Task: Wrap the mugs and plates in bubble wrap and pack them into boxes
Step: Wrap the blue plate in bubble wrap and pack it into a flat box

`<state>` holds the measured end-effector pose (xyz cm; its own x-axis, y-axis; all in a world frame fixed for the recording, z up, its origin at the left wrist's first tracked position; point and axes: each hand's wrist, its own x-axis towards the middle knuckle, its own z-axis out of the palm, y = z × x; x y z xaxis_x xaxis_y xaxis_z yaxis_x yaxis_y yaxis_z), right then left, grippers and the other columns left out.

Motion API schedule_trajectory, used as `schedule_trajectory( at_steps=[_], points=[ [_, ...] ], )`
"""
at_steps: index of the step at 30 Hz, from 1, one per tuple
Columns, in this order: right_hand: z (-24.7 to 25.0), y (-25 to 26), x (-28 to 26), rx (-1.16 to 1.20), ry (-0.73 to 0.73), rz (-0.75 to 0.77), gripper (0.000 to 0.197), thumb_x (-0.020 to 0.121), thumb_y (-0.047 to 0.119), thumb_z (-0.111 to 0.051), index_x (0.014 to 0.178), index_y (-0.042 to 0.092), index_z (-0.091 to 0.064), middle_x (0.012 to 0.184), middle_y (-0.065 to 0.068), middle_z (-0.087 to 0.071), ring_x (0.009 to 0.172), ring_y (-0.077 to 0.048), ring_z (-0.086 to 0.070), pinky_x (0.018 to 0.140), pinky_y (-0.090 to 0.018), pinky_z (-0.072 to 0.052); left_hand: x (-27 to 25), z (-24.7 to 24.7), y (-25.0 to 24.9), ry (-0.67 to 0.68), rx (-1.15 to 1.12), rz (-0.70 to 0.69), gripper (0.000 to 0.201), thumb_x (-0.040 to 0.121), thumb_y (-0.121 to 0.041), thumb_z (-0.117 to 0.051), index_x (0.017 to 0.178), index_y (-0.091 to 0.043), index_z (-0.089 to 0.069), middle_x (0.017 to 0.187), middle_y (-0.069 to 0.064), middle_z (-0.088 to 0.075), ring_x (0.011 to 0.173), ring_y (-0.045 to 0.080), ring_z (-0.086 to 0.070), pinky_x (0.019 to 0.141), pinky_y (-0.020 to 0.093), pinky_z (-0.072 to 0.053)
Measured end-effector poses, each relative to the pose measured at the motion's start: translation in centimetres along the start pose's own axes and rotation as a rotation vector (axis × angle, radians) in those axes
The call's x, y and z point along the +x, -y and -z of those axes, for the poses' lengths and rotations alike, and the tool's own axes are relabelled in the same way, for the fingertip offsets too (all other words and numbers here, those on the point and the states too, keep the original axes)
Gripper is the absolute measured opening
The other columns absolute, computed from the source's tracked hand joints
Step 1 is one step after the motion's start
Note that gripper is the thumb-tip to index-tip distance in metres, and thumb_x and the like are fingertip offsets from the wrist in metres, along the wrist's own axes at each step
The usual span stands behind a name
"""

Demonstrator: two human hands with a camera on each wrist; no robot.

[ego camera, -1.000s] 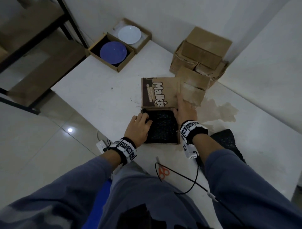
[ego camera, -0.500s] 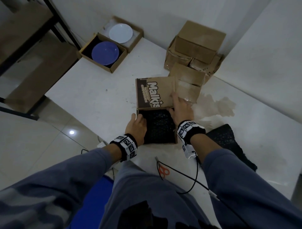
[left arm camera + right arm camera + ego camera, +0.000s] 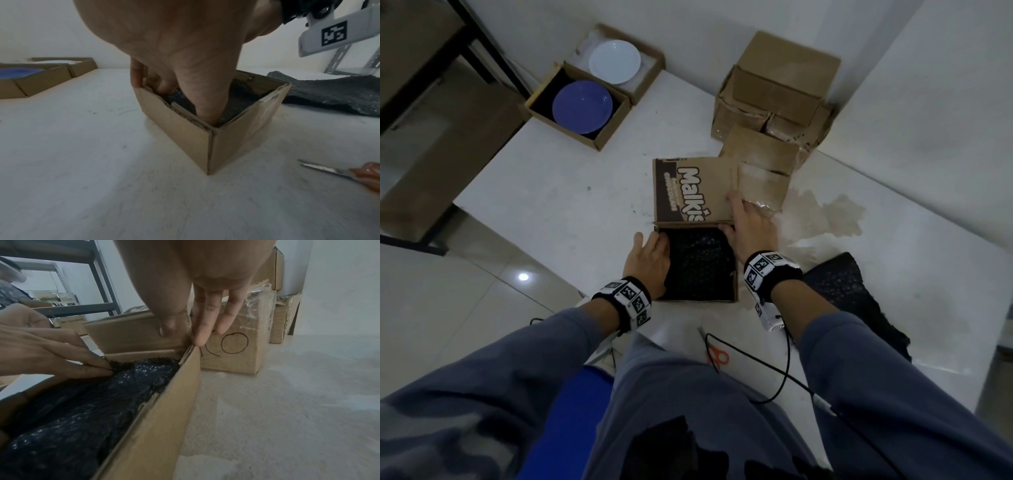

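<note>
- Both of your hands work at the open box (image 3: 735, 287) on the counter (image 3: 571, 205), with the black bubble-wrapped bundle (image 3: 698, 263) lying inside it.
- Since a second ago, your left hand (image 3: 649, 263) has slid from on top of the bundle to the box's left wall; its fingers now reach down inside between cardboard and wrap, straight, gripping nothing that you can make out.
- Your right hand (image 3: 751, 228) has stayed at the far right corner, thumb inside the printed flap (image 3: 691, 188) and straight fingers outside it, so the flap edge sits between them; the flap has kept its raised position.
- The view has tilted slightly, yet nothing else on the counter has moved.
- Near your lap, orange-handled scissors (image 3: 717, 356) lie on the counter, and a loose sheet of black bubble wrap (image 3: 849, 294) lies right of the box.
- Two shallow boxes at the far left corner hold a blue plate (image 3: 582, 107) and a white plate (image 3: 615, 61).
- Stacked brown cartons (image 3: 777, 89) stand against the white wall, beside a pale stain (image 3: 825, 219) on the counter.
- Dark metal shelving (image 3: 86, 272) stands beyond the counter's left edge, over a glossy tiled floor (image 3: 448, 308).
</note>
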<state>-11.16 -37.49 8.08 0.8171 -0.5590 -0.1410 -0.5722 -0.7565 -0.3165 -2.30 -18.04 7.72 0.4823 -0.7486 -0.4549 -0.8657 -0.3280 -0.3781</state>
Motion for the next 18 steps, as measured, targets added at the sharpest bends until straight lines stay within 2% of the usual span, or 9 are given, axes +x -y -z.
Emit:
schedule_trajectory(
  at_steps=[1,3,5,10,13,18],
  points=[
    [0.0,0.0,0.0,-0.004,-0.005,0.002,0.06,0.087,0.034,-0.067,0.135,0.02,-0.036,0.113,-0.009,-0.063,0.093,-0.034,-0.065,0.071,-0.041,-0.055,0.1,-0.2,0.0,-0.003,-0.014,0.005,0.093,0.075,-0.064,-0.063,0.147,-0.011,-0.036,0.149,0.011,-0.031,0.133,0.029,-0.028,0.11,0.051,-0.02],
    [-0.1,0.0,-0.1,-0.012,-0.016,0.002,0.059,0.087,0.035,-0.068,0.135,0.021,-0.036,0.111,-0.009,-0.064,0.092,-0.033,-0.065,0.071,-0.04,-0.054,0.3,-0.4,-0.1,-0.018,-0.071,0.029,0.11,0.073,-0.062,-0.065,0.155,-0.011,-0.012,0.149,0.01,-0.034,0.134,0.03,-0.027,0.111,0.053,-0.017],
    [-0.2,0.0,-0.2,-0.023,-0.025,-0.003,0.06,0.087,0.036,-0.067,0.135,0.022,-0.036,0.11,-0.008,-0.064,0.091,-0.033,-0.065,0.071,-0.04,-0.054,0.7,-0.4,0.0,-0.034,-0.124,0.03,0.117,0.073,-0.061,-0.066,0.156,-0.018,0.005,0.147,0.01,-0.038,0.135,0.031,-0.027,0.112,0.058,-0.011],
    [-0.3,0.1,-0.3,-0.039,-0.028,-0.019,0.059,0.087,0.037,-0.066,0.136,0.023,-0.036,0.11,-0.007,-0.063,0.089,-0.033,-0.065,0.07,-0.041,-0.055,1.3,-0.4,0.6,-0.002,-0.164,0.014,0.118,0.069,-0.061,-0.069,0.155,-0.027,0.004,0.15,0.005,-0.036,0.137,0.032,-0.022,0.111,0.066,-0.001],
    [-0.3,0.2,-0.4,-0.038,-0.024,-0.027,0.058,0.088,0.037,-0.065,0.136,0.022,-0.036,0.111,-0.008,-0.061,0.088,-0.033,-0.064,0.069,-0.041,-0.055,1.4,-0.3,0.2,0.018,-0.19,0.04,0.117,0.069,-0.053,-0.072,0.155,-0.03,0.004,0.15,0.004,-0.035,0.136,0.034,-0.02,0.111,0.067,-0.001],
    [-0.3,0.4,-0.6,-0.045,-0.035,-0.025,0.059,0.087,0.036,-0.066,0.137,0.021,-0.039,0.111,-0.009,-0.061,0.088,-0.032,-0.064,0.068,-0.038,-0.052,0.7,0.1,-0.5,0.056,-0.274,0.091,0.107,0.07,-0.036,-0.07,0.155,-0.023,-0.006,0.149,0.006,-0.034,0.137,0.035,-0.02,0.11,0.069,-0.003]
  ],
)
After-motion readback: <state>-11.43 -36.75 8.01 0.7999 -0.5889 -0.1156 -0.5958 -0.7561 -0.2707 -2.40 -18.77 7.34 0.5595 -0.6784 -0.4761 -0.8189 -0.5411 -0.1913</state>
